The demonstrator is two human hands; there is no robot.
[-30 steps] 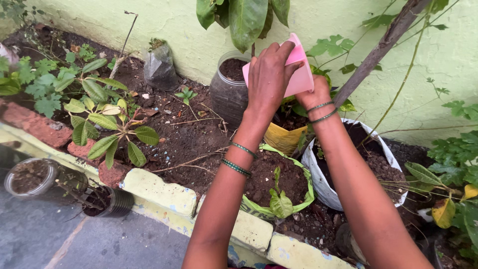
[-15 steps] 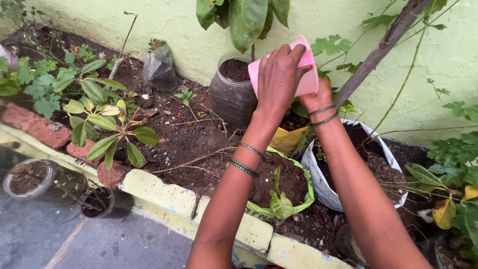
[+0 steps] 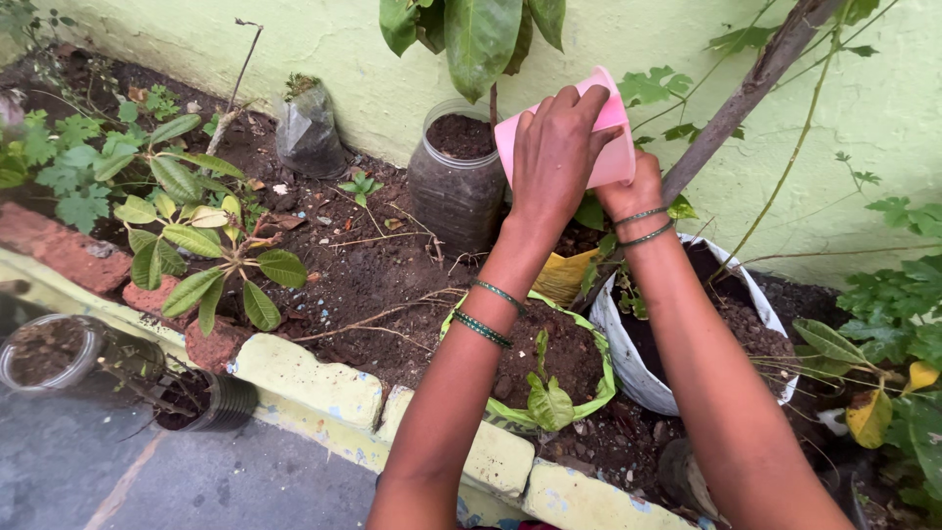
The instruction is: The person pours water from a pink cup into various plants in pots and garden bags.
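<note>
Pink cup (image 3: 603, 147) shifted rightward, soil bed (image 3: 363, 265), green wall (image 3: 324, 59)

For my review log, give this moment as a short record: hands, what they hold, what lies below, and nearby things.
left hand: left hand grips the pink container from above
right hand: right hand supports the same container from below
container pose: tilted, near the clear soil-filled jar
below the arms: green grow bag with a seedling, white bag of soil
backdrop: pale green wall
</note>
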